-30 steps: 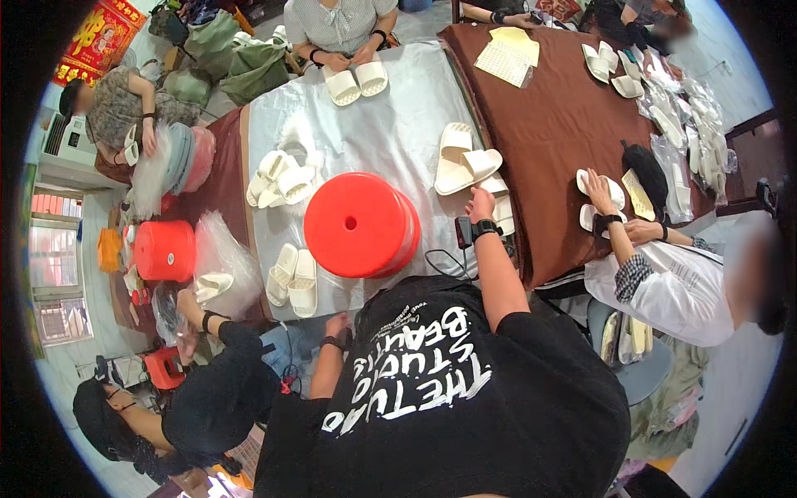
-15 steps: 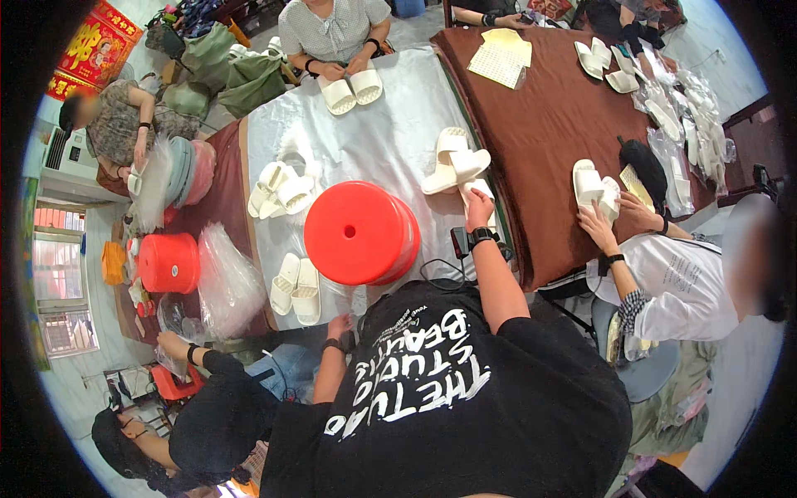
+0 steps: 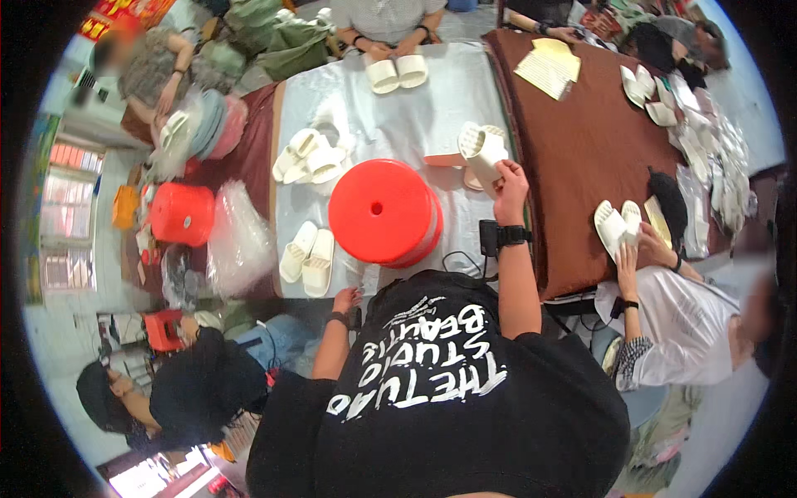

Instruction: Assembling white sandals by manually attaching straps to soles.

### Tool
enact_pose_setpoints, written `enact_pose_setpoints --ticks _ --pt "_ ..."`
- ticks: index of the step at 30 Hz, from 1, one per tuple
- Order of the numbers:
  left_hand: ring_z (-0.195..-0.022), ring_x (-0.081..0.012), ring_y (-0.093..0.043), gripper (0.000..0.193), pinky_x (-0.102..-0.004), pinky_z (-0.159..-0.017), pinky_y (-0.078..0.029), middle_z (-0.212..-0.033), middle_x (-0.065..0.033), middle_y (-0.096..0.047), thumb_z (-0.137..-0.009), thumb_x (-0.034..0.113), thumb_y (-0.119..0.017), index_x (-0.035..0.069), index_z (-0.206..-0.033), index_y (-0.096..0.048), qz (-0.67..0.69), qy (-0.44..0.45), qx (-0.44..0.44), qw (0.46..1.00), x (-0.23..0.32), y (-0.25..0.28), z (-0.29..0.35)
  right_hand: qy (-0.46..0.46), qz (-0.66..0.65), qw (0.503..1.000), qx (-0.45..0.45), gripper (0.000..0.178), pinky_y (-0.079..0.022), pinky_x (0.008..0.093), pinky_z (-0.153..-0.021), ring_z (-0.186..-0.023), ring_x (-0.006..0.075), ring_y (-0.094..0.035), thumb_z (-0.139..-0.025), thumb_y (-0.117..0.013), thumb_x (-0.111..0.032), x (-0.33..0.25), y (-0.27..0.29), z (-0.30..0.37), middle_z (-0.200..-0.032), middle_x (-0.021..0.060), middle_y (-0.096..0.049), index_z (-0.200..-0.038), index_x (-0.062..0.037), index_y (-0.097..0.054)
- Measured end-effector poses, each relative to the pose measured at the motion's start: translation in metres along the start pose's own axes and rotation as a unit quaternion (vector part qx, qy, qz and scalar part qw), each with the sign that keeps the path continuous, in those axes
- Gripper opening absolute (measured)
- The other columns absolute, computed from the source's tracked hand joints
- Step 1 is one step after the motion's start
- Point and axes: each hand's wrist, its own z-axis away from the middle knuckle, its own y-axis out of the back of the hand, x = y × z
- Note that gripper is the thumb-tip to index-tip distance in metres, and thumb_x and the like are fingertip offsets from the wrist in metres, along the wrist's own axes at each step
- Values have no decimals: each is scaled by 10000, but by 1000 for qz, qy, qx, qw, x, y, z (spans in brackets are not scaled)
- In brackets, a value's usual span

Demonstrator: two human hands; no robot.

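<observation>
Beyond the table's near edge, to the right of the red stool (image 3: 378, 207), my right hand (image 3: 510, 181) grips a cream slipper (image 3: 481, 148), raised and tilted. A second slipper is partly hidden behind it. Close under them lies a flat pinkish-orange shape (image 3: 446, 159) whose kind I cannot make out. My left hand (image 3: 347, 300) hangs low at the near table edge, fingers loosely extended and nothing visible in them. Nearest to it is a pair of cream slippers (image 3: 305, 259) lying side by side. More cream slippers (image 3: 309, 158) are clustered left of the stool.
A pale sheet (image 3: 423, 108) covers my table; a brown cloth (image 3: 573, 149) covers the one at right. A co-worker's hands (image 3: 627, 257) hold slippers there; another's hands (image 3: 394, 48) hold a pair across from me. Clear plastic bags (image 3: 241, 236) and another red stool (image 3: 183, 214) stand left.
My right hand has lifted and tilted the slipper it touched; the crossed pair there has shifted, and a pinkish-orange shape shows beneath. My left hand stays low. The whole view has shifted.
</observation>
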Motion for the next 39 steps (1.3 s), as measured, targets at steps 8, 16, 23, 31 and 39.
enact_pose_setpoints --ticks 8,16,23,31,39 --pt "-732 -192 -681 245 -332 -650 -564 -898 -100 -713 -933 185 -627 -17 -1068 -659 -46 -32 -19 998 -3 -11 8 46 116 953 -275 88 -413 197 -764 -863 41 -529 -925 -684 -40 -48 -73 69 -952 -47 -606 -1007 -51 -655" --pt "-745 -222 -683 287 -363 -687 -559 -909 -111 -720 -875 174 -643 -2 -1101 -670 -158 -109 91 977 -16 -29 9 122 303 789 -521 185 -461 261 -720 -786 120 -571 -806 -619 77 13 -89 97 -870 17 -673 -931 -36 -695" --pt "-1009 -430 -679 460 -453 -900 -538 -1024 -252 -717 -863 441 -628 18 -997 -748 -515 -280 -11 810 -31 -4 -51 122 324 748 -566 152 -446 260 -751 -830 116 -554 -855 -634 60 18 -101 107 -890 -14 -660 -920 -63 -697" --pt "-1049 -388 -700 512 -432 -931 -554 -1040 -244 -737 -808 429 -737 -27 -1042 -737 -466 -8 154 872 30 -86 1 140 331 755 -548 192 -466 283 -761 -832 148 -571 -803 -627 78 25 -90 105 -871 8 -649 -904 -72 -692" --pt "-768 -198 -731 248 -344 -623 -563 -916 -58 -762 -902 267 -747 37 -992 -738 -35 -8 -82 996 25 -39 0 120 319 770 -539 189 -473 284 -777 -850 144 -577 -809 -628 79 24 -92 105 -882 7 -646 -904 -72 -691"
